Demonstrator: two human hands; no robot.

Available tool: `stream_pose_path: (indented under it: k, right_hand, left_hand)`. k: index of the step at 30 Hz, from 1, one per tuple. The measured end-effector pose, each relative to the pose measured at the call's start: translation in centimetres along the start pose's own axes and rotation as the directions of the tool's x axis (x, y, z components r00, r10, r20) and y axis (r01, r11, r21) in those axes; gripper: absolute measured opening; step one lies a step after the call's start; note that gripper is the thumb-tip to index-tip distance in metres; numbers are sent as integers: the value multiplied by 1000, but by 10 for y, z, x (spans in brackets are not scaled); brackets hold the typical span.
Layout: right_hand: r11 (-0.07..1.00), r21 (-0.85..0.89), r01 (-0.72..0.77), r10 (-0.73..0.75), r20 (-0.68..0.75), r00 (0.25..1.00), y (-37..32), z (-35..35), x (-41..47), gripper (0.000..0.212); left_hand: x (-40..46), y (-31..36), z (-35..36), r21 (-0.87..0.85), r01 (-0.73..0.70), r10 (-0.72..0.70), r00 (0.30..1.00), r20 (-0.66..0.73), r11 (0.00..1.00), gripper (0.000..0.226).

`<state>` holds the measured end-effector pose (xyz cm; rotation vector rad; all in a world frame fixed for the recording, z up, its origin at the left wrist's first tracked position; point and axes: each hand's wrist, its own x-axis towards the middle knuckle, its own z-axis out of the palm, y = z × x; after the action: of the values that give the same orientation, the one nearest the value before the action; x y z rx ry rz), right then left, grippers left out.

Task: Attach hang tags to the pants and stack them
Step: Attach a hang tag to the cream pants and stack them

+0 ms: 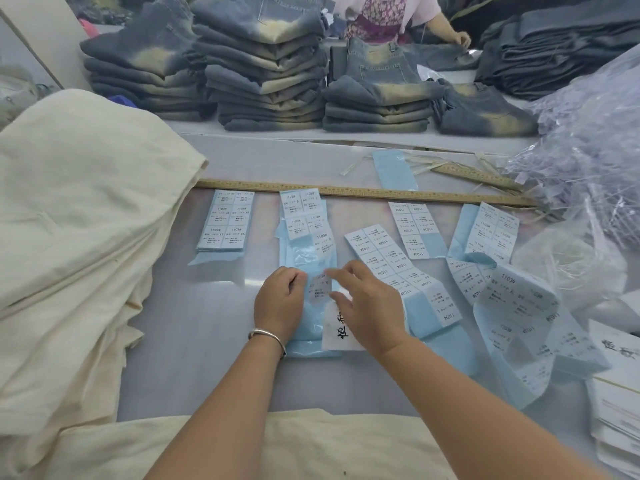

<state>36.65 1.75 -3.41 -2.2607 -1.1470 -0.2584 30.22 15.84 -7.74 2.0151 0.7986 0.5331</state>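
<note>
Fingers [294, 282] of the left hand [278, 303] curl inward and pinch the edge of a white size sticker [319, 287] on its blue backing strip [304, 261]; fingers of the right hand [369, 306] are spread and loosely bent, hovering over the same sticker and a white hang tag [337, 329] lying partly under the palm. Cream pants [79, 216] are heaped at the left of the desk [207, 323], with another pair [294, 445] draped over the near edge.

The step in hand appears to be peeling one sticker for the tag. It is best done by holding the backing flat while lifting a corner slowly, so that the label does not crease or stick to neighbouring labels.

Open room is narrow: other sticker sheets [391, 261] lie just beside the right hand, a wooden ruler [363, 192] bounds the far side, and clear plastic bags [588, 174] crowd the right. Bare desk lies between the left hand and the cream heap.
</note>
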Motion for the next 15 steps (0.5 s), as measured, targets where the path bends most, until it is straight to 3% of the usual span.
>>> stream_pose_path:
  k: [2, 4, 6, 9, 15]
  right_hand:
    - [998, -13, -54, 55, 85, 995, 4, 3, 7, 47]
    - [993, -48, -111, 118, 187, 975, 9, 7, 18, 52]
    - [982, -46, -182, 188, 257, 948, 12, 11, 27, 44]
    - [973, 27, -230, 219, 221, 950, 13, 11, 32, 20]
    - [992, -86, 89, -83, 70, 994, 15, 7, 31, 3]
  left_hand:
    - [-1, 1, 1, -12, -1, 1, 1000, -7, 1000, 29]
    - [-2, 3, 0, -41, -13, 12, 999, -38, 999, 31]
    - [-3, 3, 0, -73, -38, 31, 995, -90, 997, 26]
    - [-4, 2, -3, -30, -91, 86, 987, -138, 995, 15]
    - [-2, 8, -7, 153, -130, 152, 979, -138, 980, 3]
